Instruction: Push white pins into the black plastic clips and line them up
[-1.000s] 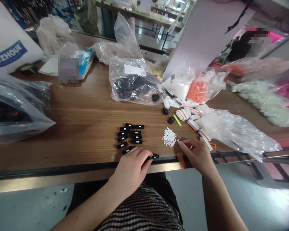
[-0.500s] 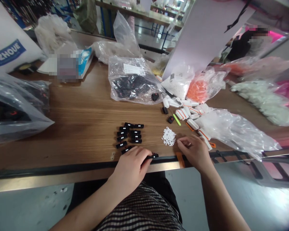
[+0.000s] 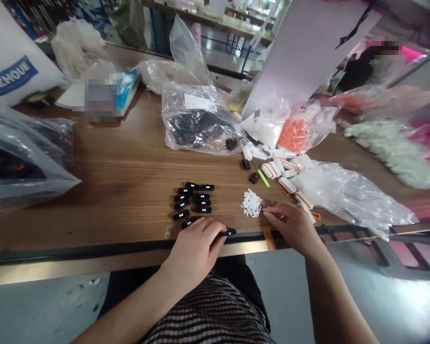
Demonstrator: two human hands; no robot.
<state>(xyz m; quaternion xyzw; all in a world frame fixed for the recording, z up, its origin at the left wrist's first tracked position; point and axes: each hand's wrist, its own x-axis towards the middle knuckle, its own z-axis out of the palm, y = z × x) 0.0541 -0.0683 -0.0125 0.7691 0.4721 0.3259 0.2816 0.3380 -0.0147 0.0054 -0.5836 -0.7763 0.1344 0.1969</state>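
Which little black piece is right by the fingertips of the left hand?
The black plastic piece at the table's front edge, just past the left hand's fingertips. The other black pieces lie farther back, in two loose rows.

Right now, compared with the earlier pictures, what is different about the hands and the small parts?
The right hand has slid slightly toward the pile of white plastic pieces, fingers stretched out beside it. The left hand stays at the black piece by the table edge. The pile and the rows of black parts look unchanged.
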